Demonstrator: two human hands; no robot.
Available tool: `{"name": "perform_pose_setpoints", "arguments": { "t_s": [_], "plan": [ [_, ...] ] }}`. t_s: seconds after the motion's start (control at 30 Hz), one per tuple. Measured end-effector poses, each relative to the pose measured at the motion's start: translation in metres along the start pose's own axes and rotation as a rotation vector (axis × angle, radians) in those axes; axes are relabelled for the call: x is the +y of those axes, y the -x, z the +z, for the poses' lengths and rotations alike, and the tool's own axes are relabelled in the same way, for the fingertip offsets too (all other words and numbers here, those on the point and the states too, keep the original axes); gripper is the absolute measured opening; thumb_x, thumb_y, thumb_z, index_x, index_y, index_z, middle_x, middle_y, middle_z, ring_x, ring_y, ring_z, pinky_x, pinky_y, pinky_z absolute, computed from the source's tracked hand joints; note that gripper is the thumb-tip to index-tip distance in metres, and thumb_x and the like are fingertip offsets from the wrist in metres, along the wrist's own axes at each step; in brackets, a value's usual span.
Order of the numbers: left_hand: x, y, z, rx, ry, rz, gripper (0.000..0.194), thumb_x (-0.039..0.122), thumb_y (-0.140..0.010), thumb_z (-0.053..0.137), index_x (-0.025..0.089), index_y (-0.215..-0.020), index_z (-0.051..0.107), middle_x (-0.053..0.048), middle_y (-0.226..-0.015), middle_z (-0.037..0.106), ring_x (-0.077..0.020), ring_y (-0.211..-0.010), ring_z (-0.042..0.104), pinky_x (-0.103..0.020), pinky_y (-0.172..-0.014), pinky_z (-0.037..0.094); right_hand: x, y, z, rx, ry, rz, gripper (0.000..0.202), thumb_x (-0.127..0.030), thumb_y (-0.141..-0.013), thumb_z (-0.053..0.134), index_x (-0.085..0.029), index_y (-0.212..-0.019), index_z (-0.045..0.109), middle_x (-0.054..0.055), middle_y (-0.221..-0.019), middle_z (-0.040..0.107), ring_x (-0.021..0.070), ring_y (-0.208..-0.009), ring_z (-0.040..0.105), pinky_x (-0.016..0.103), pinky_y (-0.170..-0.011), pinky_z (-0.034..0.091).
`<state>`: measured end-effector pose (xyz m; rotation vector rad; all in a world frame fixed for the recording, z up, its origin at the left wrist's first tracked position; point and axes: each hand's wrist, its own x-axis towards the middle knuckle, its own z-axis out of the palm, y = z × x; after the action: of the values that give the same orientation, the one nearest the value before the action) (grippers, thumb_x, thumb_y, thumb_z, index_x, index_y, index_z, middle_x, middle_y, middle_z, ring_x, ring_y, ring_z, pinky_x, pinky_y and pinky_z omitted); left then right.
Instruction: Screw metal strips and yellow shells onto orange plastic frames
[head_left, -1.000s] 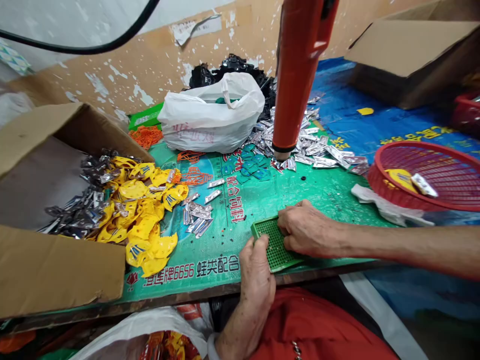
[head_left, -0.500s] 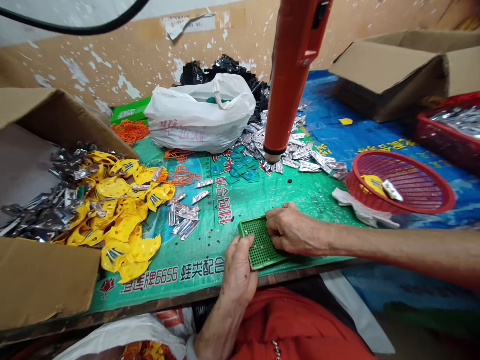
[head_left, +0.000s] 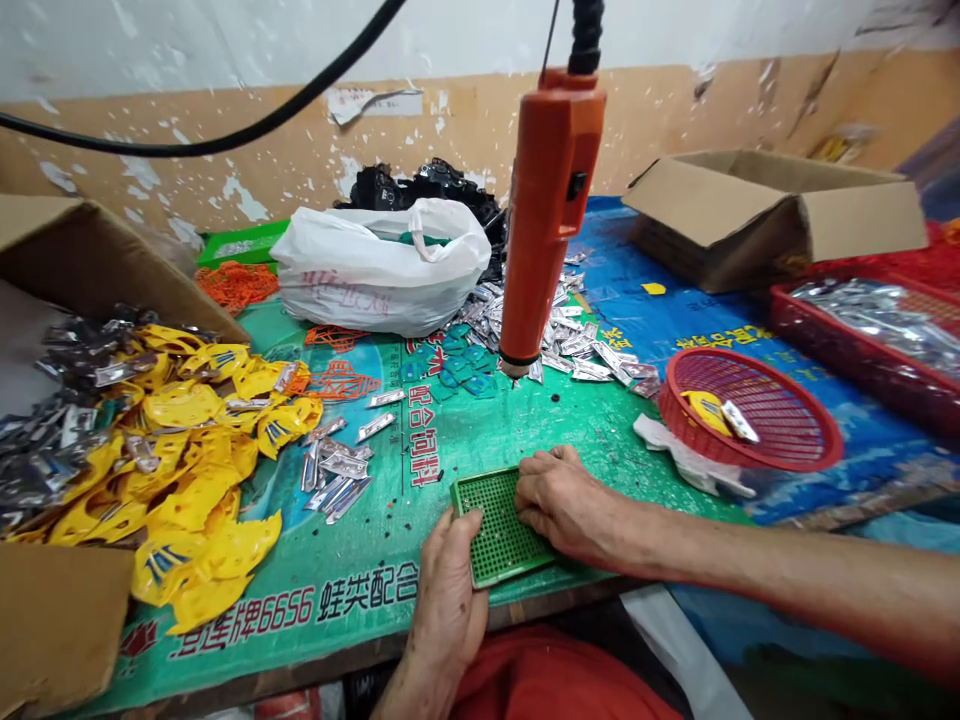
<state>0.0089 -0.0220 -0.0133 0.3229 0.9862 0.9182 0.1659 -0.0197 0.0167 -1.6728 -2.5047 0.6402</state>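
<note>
A small green perforated tray (head_left: 501,535) rests at the table's front edge, tilted slightly. My left hand (head_left: 448,585) grips its left side, thumb over the rim. Over the tray's right part is my right hand (head_left: 562,500), fingers curled together; anything between the fingertips is hidden. Above and behind the tray hangs an orange electric screwdriver (head_left: 551,215), its tip pointing down near small teal parts (head_left: 457,368). Left of the tray lies a little pile of silvery pieces (head_left: 337,470).
Yellow parts (head_left: 195,450) spill from a cardboard box (head_left: 64,620) at left. A white plastic bag (head_left: 375,265) sits at the back. To the right are a round red basket (head_left: 810,430), a red crate (head_left: 840,350) and an open cardboard box (head_left: 712,205).
The view has shifted, so the screwdriver shows more fully and the table's contents appear lower and further left. Both hands stay at the green tray.
</note>
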Motion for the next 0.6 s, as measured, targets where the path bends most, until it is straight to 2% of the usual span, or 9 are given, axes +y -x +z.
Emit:
{"name": "perform_pose_setpoints", "arguments": {
  "t_s": [0.07,0.17,0.33,0.47,0.6],
  "plan": [
    [0.0,0.0,0.0,0.004,0.011,-0.004,0.019,0.026,-0.066,0.073,0.017,-0.08,0.063,0.0,-0.076,0.069,-0.0175,-0.074,0.064,-0.028,-0.07,0.048,0.005,0.003,-0.001,-0.008,-0.045,0.052,0.022,-0.015,-0.087,0.049,-0.014,-0.07,0.063,0.006,-0.079,0.063,0.0189,-0.081,0.054,0.035,-0.076,0.031],
    [0.0,0.001,-0.001,-0.054,0.013,-0.001,0.016,0.027,-0.069,0.07,0.016,-0.079,0.063,0.0,-0.075,0.068,-0.0172,-0.074,0.063,-0.028,-0.07,0.047,0.009,0.007,-0.002,-0.017,-0.08,0.077,0.013,-0.015,-0.084,0.056,-0.015,-0.073,0.065,0.004,-0.077,0.063,0.0185,-0.083,0.055,0.034,-0.079,0.032],
    [0.0,0.001,0.001,-0.038,0.012,0.024,0.014,0.027,-0.07,0.07,0.017,-0.076,0.062,0.002,-0.071,0.066,-0.0164,-0.072,0.062,-0.027,-0.069,0.047,0.004,0.011,-0.003,0.037,-0.096,0.049,0.02,-0.019,-0.089,0.051,-0.016,-0.075,0.065,0.005,-0.08,0.062,0.0184,-0.084,0.053,0.037,-0.081,0.029],
    [-0.002,0.0,0.001,-0.021,-0.004,0.039,0.014,0.027,-0.069,0.07,0.017,-0.076,0.062,0.002,-0.068,0.064,-0.0161,-0.071,0.061,-0.026,-0.068,0.046,-0.002,0.011,0.001,0.072,0.059,0.031,0.024,-0.018,-0.09,0.048,-0.017,-0.071,0.063,0.006,-0.08,0.061,0.0193,-0.081,0.05,0.04,-0.08,0.026],
    [-0.003,0.0,0.0,-0.049,-0.027,0.066,0.013,0.027,-0.071,0.068,0.017,-0.075,0.062,0.002,-0.068,0.065,-0.0159,-0.071,0.062,-0.025,-0.067,0.046,-0.005,0.011,0.003,0.093,0.237,-0.121,0.022,-0.013,-0.089,0.046,-0.016,-0.072,0.059,0.006,-0.08,0.059,0.0193,-0.079,0.047,0.042,-0.081,0.025]
  ]
}}
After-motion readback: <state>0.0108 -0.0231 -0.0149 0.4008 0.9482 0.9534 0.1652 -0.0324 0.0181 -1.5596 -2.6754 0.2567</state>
